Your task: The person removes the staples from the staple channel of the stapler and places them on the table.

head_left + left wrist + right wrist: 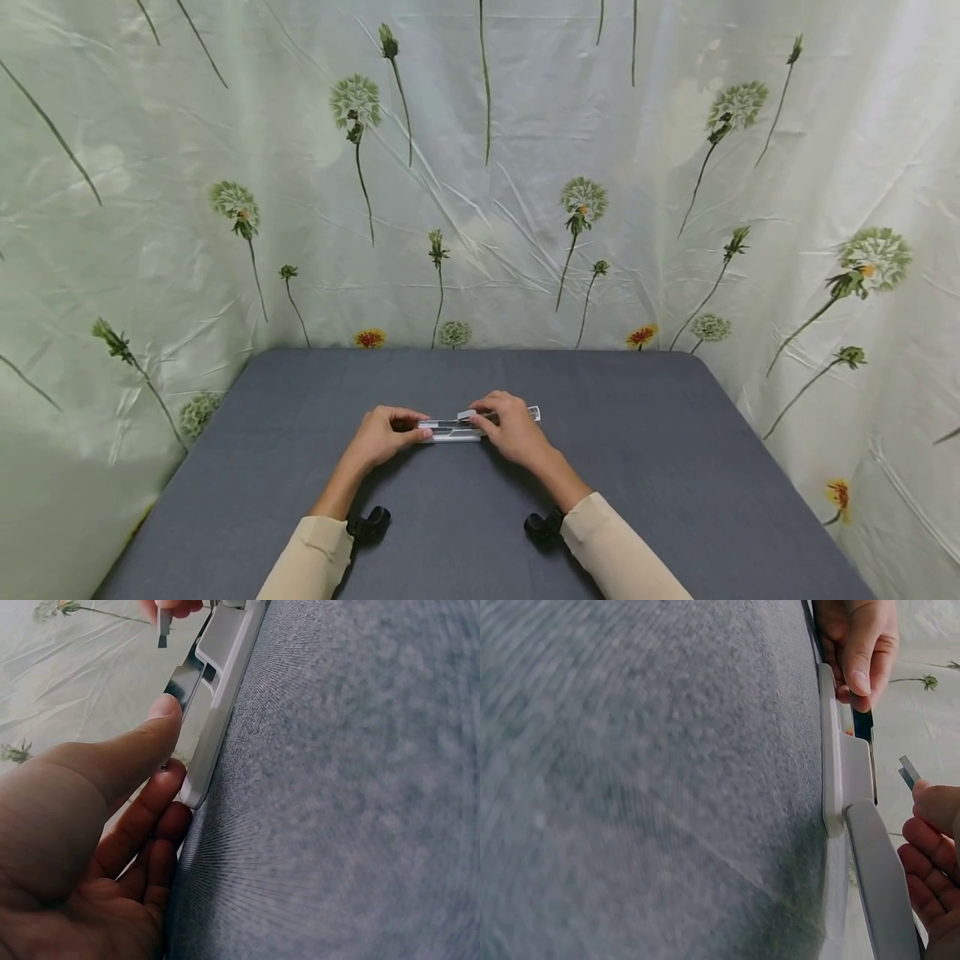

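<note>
A white and grey stapler [454, 437] lies on the table with its top cover [877, 877] swung back to the right, baring the metal magazine [184, 684]. At the stapler's left end, my left hand [386, 433] pinches the magazine between thumb and fingers. A short strip of staples [907, 771] is pinched between the thumb and fingertips of my right hand [513, 429]. In the right wrist view this strip stands apart from the magazine, off to its side. The right hand covers part of the opened top cover in the head view.
Dark grey cloth covers the table [637, 467] all round the stapler. A pale curtain [510, 250] printed with dandelions hangs behind the table and along its sides. Black camera mounts [369, 527] are strapped to both wrists.
</note>
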The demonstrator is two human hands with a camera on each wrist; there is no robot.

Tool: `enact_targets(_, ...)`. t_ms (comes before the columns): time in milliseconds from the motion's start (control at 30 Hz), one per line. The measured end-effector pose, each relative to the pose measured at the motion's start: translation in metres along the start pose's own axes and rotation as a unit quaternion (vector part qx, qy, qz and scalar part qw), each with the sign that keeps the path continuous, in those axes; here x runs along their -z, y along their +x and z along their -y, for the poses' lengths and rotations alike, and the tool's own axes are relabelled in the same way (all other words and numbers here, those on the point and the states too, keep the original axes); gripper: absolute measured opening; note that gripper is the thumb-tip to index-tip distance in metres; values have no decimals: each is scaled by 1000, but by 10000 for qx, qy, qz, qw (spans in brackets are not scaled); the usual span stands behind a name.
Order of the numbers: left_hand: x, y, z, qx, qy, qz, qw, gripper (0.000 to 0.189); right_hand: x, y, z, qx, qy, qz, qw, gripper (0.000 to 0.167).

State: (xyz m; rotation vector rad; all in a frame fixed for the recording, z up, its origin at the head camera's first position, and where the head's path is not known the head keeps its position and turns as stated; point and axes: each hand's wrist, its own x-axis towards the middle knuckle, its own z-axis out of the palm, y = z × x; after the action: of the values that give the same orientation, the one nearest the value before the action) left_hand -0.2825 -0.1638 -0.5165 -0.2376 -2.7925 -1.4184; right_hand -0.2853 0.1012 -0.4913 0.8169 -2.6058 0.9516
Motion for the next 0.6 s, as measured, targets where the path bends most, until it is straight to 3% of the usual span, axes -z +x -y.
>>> enact_targets(600, 0, 0, -1, -1, 58, 89, 9999, 22, 27, -8, -12, -148, 115, -272, 9995, 19)
